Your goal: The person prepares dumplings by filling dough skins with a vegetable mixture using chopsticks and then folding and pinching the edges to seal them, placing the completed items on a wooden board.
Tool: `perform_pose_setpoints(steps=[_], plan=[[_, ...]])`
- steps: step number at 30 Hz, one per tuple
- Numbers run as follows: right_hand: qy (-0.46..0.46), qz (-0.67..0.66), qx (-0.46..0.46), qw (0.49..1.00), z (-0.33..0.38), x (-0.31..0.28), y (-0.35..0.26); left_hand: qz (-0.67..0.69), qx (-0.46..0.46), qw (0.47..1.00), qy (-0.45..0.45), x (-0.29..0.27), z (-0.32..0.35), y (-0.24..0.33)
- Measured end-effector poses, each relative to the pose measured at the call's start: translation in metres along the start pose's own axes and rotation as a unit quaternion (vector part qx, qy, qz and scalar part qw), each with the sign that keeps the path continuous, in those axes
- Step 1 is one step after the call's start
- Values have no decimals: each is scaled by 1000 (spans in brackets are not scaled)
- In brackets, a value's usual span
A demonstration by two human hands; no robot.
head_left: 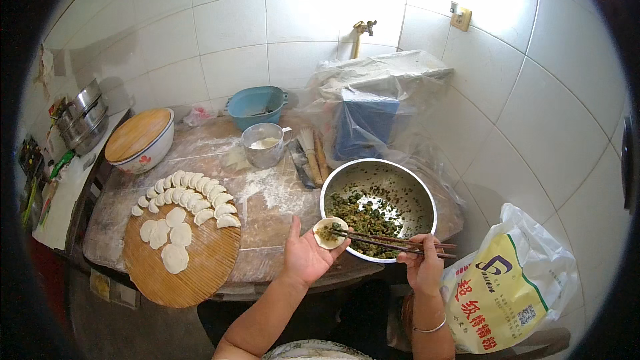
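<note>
My left hand (308, 259) is palm up, thumb apart, with a round dumpling wrapper (323, 241) resting on its fingers. A small heap of green-brown filling (327, 231) lies on the wrapper. My right hand (424, 263) is closed around a pair of dark chopsticks (380, 239), whose tips touch that filling. Just beyond both hands stands a steel bowl (427, 193) partly full of the same chopped filling. To the left, a round wooden board (200, 273) bears several flat wrappers (176, 259) and curved rows of folded dumplings (227, 221).
A floury wooden table (267, 230) holds a metal cup (263, 153), a blue basin (253, 120), a brush (310, 153) and a lidded enamel bowl (150, 153). Clear plastic covers a blue box (365, 127) at the back. A yellow-white sack (497, 293) stands at the right.
</note>
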State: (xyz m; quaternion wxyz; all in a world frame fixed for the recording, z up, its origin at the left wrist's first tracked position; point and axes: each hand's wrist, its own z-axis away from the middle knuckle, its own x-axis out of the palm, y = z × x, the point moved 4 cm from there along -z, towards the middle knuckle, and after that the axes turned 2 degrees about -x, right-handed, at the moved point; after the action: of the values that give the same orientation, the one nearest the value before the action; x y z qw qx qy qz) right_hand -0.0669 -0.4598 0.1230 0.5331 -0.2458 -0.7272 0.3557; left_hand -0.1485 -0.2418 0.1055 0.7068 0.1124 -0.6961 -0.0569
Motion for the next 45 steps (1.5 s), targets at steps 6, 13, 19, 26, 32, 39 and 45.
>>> perform_pose_setpoints(steps=[6, 13, 19, 26, 32, 39, 45], plan=[[7, 24, 14, 1000, 2, 4, 7, 17, 3, 1000, 2, 6, 3, -1], [-33, -18, -26, 999, 7, 16, 0, -20, 3, 999, 25, 8, 8, 1], [-15, 22, -19, 999, 5, 9, 5, -10, 16, 1000, 24, 6, 9, 3], [-5, -5, 20, 1000, 7, 10, 13, 1, 5, 1000, 11, 11, 11, 1], [-38, -44, -10, 998, 1, 6, 8, 5, 8, 1000, 20, 2, 10, 4], [-4, -47, 24, 999, -5, -7, 19, 41, 6, 999, 20, -6, 7, 3], [42, -14, 43, 998, -8, -10, 20, 40, 5, 999, 28, -6, 2, 3]])
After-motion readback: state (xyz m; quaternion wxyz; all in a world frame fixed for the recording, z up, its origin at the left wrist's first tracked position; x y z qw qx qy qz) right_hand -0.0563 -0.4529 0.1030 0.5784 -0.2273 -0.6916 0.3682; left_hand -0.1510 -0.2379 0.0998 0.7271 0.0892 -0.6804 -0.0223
